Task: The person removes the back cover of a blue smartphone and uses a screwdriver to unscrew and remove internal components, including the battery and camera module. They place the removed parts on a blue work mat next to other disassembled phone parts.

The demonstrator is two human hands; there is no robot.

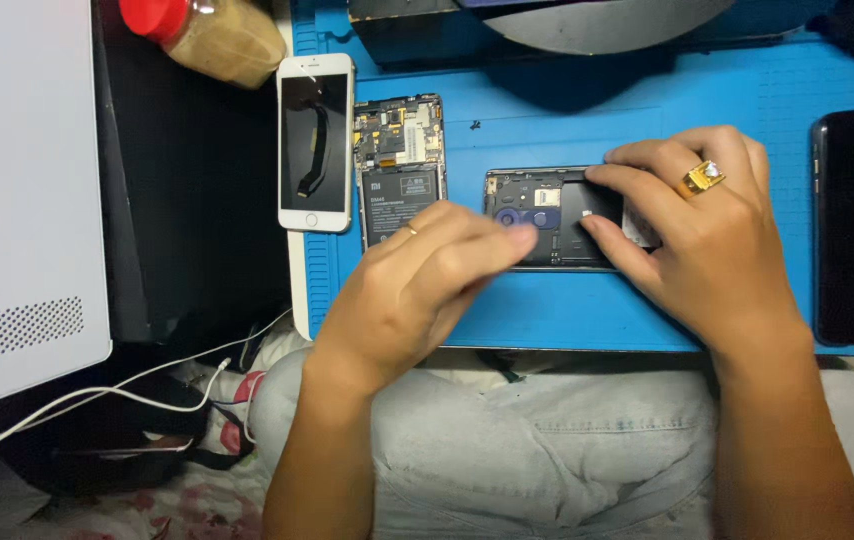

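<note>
Head cam looking down: the dark phone back cover [547,215] lies flat on the blue work mat [747,100], right between both hands. The right hand [692,225], gold ring on it, has its fingers curled over the cover's right end, pinching it at the edge. The left hand [427,275] is loosely closed, fingertips together, touching the cover's left part. Just left of it sits an opened phone [399,165] with battery showing, then a white smartphone [315,140].
</note>
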